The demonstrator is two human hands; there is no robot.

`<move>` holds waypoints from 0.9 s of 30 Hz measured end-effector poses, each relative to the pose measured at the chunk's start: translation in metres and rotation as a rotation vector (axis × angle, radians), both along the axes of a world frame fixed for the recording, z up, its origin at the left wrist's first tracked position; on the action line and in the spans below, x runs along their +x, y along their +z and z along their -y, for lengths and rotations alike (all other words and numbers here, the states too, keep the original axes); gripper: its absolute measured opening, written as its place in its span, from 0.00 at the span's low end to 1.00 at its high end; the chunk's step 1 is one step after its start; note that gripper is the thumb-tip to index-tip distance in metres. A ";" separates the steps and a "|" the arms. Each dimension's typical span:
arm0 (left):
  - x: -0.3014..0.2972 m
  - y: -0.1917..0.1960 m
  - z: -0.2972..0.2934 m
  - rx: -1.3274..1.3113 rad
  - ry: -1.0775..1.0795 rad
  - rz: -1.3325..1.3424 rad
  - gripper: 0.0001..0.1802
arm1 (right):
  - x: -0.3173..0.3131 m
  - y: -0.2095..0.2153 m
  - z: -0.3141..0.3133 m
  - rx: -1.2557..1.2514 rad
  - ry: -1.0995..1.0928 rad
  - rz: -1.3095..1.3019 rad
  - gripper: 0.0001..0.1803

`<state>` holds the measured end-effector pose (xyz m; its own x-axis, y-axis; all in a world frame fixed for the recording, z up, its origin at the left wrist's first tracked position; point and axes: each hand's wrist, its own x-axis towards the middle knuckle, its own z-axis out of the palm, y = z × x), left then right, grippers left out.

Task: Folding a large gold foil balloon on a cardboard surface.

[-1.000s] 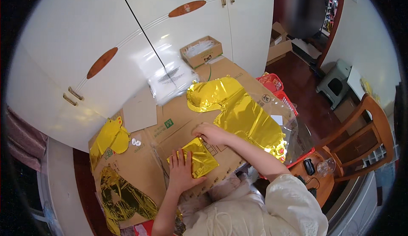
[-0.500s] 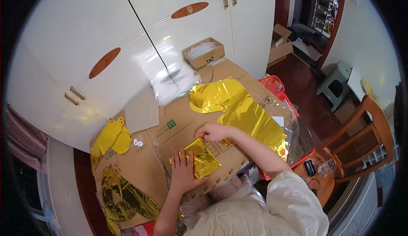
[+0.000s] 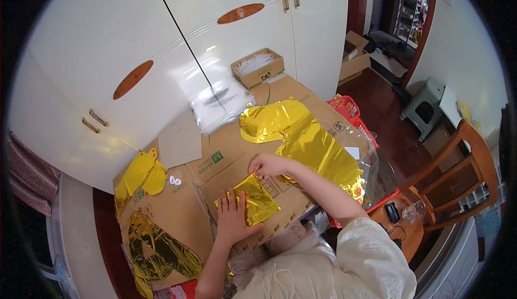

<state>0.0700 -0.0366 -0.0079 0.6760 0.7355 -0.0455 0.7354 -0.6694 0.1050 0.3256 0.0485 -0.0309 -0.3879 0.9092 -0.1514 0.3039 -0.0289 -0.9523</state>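
Little has shifted: folded gold foil (image 3: 261, 204), corner pinched by right hand (image 3: 270, 166), is best kept flat by left hand (image 3: 233, 221), fingers apart.

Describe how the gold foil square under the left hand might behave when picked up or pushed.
The gold foil square may be floppy, since creases wrinkle its thin-looking surface. It is probably light for its size, lying low and flat on the cardboard. Its glossy finish suggests it could slide if pushed.
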 end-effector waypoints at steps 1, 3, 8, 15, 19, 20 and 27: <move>0.001 0.001 0.000 -0.003 0.001 -0.004 0.65 | -0.001 -0.001 -0.001 0.016 -0.002 0.035 0.11; 0.000 0.001 0.000 0.009 0.000 -0.008 0.64 | -0.003 0.000 -0.001 0.047 -0.004 0.103 0.10; -0.001 -0.004 -0.001 0.049 -0.007 0.016 0.63 | -0.007 0.005 0.001 0.063 -0.061 0.154 0.07; -0.002 0.000 0.000 0.018 -0.035 0.008 0.59 | -0.015 0.009 0.021 -0.005 -0.251 0.076 0.06; -0.002 0.000 0.001 0.041 -0.046 0.026 0.59 | -0.016 0.015 0.030 0.017 -0.256 0.039 0.07; -0.002 0.001 0.001 0.048 -0.049 0.032 0.59 | -0.016 0.016 0.030 0.063 -0.233 0.040 0.07; -0.003 0.001 0.001 0.053 -0.055 0.038 0.59 | -0.019 0.012 0.026 0.132 -0.147 0.200 0.10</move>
<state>0.0670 -0.0373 -0.0064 0.7157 0.6982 0.0185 0.6938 -0.7137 0.0957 0.3068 0.0228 -0.0188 -0.2248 0.9704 -0.0880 0.4883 0.0340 -0.8720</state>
